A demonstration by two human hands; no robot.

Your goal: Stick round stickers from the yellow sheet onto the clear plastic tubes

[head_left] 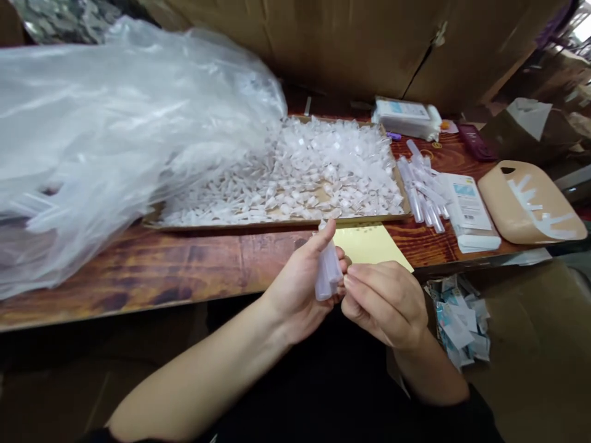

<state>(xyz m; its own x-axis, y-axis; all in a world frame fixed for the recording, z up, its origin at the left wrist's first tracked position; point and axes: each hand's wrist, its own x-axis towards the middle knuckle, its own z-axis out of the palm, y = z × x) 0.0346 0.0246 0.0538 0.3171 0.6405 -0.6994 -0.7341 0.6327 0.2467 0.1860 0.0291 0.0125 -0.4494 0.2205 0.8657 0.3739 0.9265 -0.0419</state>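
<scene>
The counter (194,271) is a dark wooden surface running left to right across the middle of the view. A large clear plastic bag (101,135) covers its left half and overlaps the left end of a flat cardboard tray (360,219). The tray is heaped with small clear plastic pieces (300,172). To the right of the tray lies a bundle of clear tubes (422,187), and just beside it a white packet (471,212). Farther right sits a tan board (530,203). A white box (406,117) stands at the far side, behind the tray. A yellow notepad (369,246) lies at the near edge of the counter, below the tray. Off the counter, low on the right, a heap of torn wrappers (462,320) is visible.

The left hand (300,289) is held in front of the near edge of the counter. Its fingers are closed around a small clear tube (327,271), thumb pressed along the far side, tube roughly upright. The right hand (383,301) is just beside it; its fingers (353,284) are curled and touch the tube at its lower right side.
</scene>
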